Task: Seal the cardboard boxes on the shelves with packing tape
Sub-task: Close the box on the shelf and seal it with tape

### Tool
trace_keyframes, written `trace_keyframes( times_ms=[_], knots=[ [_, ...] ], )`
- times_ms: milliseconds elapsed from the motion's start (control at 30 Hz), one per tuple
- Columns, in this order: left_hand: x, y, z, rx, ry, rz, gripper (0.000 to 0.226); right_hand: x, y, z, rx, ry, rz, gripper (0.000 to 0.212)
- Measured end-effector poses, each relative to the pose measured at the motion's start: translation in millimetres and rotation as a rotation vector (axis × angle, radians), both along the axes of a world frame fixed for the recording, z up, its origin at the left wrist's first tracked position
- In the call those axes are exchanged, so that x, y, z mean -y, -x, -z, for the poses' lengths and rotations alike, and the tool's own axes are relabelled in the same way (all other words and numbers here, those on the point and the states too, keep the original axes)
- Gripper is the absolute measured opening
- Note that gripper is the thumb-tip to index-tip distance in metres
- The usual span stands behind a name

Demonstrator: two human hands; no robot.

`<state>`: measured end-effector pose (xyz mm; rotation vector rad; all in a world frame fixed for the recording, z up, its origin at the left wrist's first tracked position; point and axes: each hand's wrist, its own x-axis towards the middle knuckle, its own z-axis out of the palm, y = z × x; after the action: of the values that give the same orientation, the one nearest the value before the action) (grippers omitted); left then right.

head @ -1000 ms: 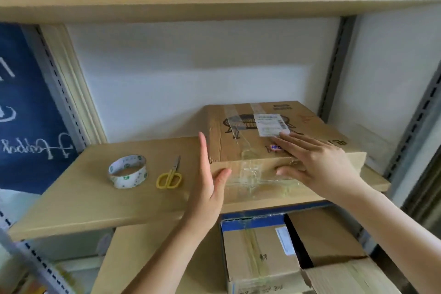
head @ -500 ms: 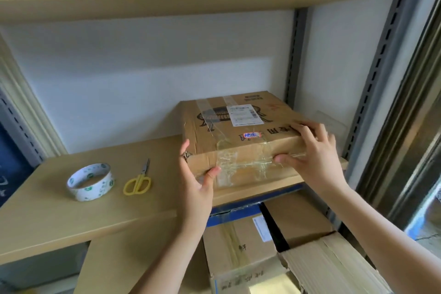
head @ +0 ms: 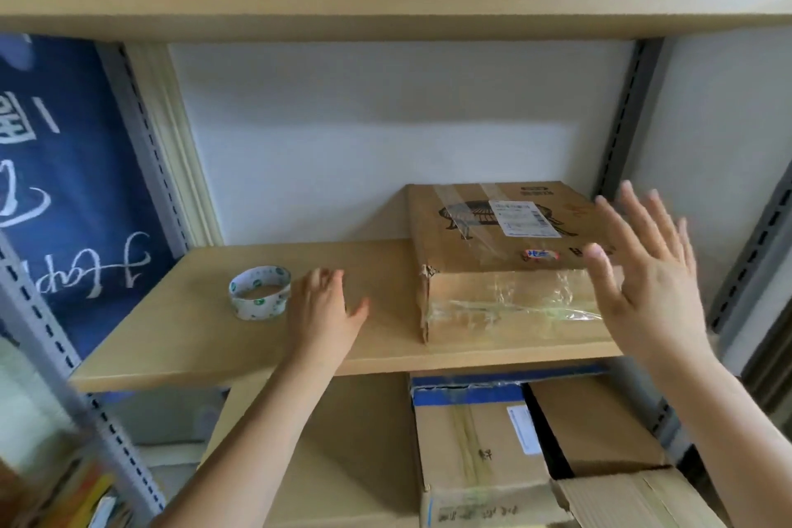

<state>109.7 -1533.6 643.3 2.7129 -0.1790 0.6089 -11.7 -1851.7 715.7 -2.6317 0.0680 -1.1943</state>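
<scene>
A flat cardboard box (head: 480, 236) lies at the right end of the middle shelf (head: 223, 347), with clear tape across its top and front face. My right hand (head: 643, 283) hovers in front of the box's right end, fingers spread, holding nothing. My left hand (head: 328, 307) lies with fingers extended on the shelf just right of the packing tape roll (head: 260, 292), thumb spread to the right. It covers the spot where the yellow scissors lay, and they are hidden.
More cardboard boxes (head: 475, 446) sit on the shelf below, one with blue tape at its top edge. A board (head: 385, 0) overhead carries flattened cardboard. Grey slotted uprights (head: 617, 116) flank the bay and a blue banner (head: 64, 167) hangs at the left.
Both hands have let go of the box. My left hand moved left onto the shelf beside the tape roll, over the scissors. My right hand lifted off and opened wide.
</scene>
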Motion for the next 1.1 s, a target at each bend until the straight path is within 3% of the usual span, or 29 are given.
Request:
trace_keyframes(
  times_ms=[100,233,333,400,467,600,667,800,900,967,1033,1100],
  knots=[
    [-6.1,-14.6,4.5,-0.155,0.008,0.038,0.050,-52.2,0.4,-1.4,0.076,0.063,-0.289,0.062],
    [-12.8,-18.3,-3.7,-0.268,0.146,0.131,0.043,-101.5,-2.0,23.1,0.025,0.187,-0.557,0.055],
    [-20.6,-7.1,-15.1,-0.321,0.405,0.200,0.038,-130.8,-0.8,47.1,-0.035,0.124,-0.625,0.052],
    [-29.4,16.2,-27.2,-0.287,0.568,0.305,0.042,-153.3,3.8,65.8,-0.210,-0.068,-0.631,0.057],
    [-42.1,56.6,-37.6,-0.197,0.586,0.419,0.046,-175.1,7.4,78.8,-0.425,-0.368,-0.691,0.063],
    [-74.5,134.1,-23.3,-0.066,0.417,0.580,0.057,-208.8,9.5,84.4,-0.544,-0.929,-0.901,0.038],
    [-92.5,152.7,8.0,-0.115,0.290,0.584,0.059,-223.3,11.4,95.7,-0.636,-1.059,-0.893,0.034],
    [-119.6,161.3,84.2,-0.309,0.281,0.475,0.068,-250.5,7.3,155.2,-1.004,-1.264,-0.811,0.026],
    [-127.9,150.4,135.7,-0.542,0.518,0.285,0.077,-267.0,-11.4,205.9,-1.096,-1.359,-0.620,0.019],
    [-129.9,134.3,165.6,-0.643,0.763,0.080,0.058,-277.2,-25.0,234.9,-1.139,-1.372,-0.548,0.017],
    [-131.1,114.0,195.1,-0.675,0.879,-0.120,0.039,-286.3,-37.9,260.5,-1.181,-1.320,-0.498,0.019],
    [-130.2,95.8,222.2,-0.709,0.989,-0.239,0.034,-293.9,-53.0,285.5,-1.201,-1.324,-0.430,0.021]
  ],
)
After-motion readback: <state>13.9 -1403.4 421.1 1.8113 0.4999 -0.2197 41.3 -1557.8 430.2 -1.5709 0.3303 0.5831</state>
